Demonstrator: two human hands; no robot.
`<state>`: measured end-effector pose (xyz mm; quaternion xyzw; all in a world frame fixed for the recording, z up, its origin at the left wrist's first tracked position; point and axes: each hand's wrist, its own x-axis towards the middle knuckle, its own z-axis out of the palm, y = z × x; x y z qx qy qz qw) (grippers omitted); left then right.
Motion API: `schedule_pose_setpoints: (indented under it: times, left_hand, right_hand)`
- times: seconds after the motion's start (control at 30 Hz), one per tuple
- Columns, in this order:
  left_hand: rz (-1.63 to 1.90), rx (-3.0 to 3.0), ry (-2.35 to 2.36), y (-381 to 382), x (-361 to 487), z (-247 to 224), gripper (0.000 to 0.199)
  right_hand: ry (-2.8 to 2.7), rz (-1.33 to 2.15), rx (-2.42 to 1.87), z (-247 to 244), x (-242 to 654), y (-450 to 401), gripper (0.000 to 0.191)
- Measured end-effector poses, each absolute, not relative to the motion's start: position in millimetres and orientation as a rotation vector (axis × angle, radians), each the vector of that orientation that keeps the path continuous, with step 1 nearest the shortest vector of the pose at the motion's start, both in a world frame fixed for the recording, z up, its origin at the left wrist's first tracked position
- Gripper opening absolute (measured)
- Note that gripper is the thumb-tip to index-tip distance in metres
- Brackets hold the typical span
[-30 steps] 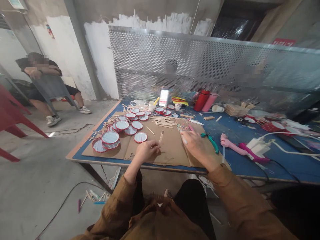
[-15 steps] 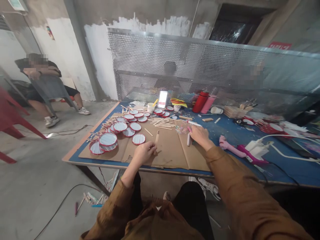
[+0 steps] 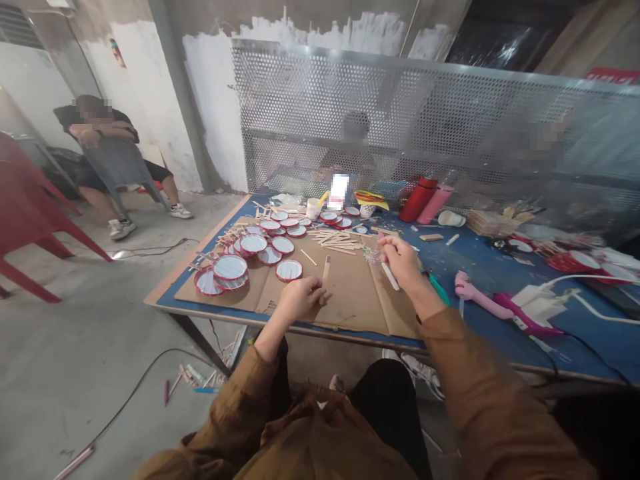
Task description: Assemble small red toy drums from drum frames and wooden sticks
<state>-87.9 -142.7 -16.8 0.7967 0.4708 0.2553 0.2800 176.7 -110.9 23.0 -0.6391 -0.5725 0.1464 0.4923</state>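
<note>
My left hand is closed at the front of a brown cardboard sheet, pinching a flat wooden craft stick that stands up from the fingers. To its right, my right hand is closed around a slim marker. A pale end of the marker points down toward the cardboard, and a pink part shows above the fingers. Small round drums with red rims and white faces lie piled at the left. Behind the hands is a heap of loose craft sticks, with a tangle of coloured bits beside it.
A pink glue gun lies at right near a white plug and cables. Along the back stand paper cups, a lit phone and a red bottle, before a perforated metal screen. A person sits at far left.
My right hand has lifted the marker and turned it, closing further round it. My left hand still pinches the craft stick, which stays nearly upright. The whole view has shifted a little.
</note>
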Motion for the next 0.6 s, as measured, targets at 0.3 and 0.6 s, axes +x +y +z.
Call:
schedule_pose_setpoints:
  times: [0.3, 0.6]
  left_hand:
    - [0.656, 2.236, 1.314, -145, -87, -20, 0.020]
    - [0.577, 2.288, 1.404, -150, -89, -21, 0.022]
  right_hand:
    - [-1.191, 1.188, -0.702, 24, 79, -183, 0.050]
    - [-1.275, 0.401, -1.033, -10, 69, -180, 0.013]
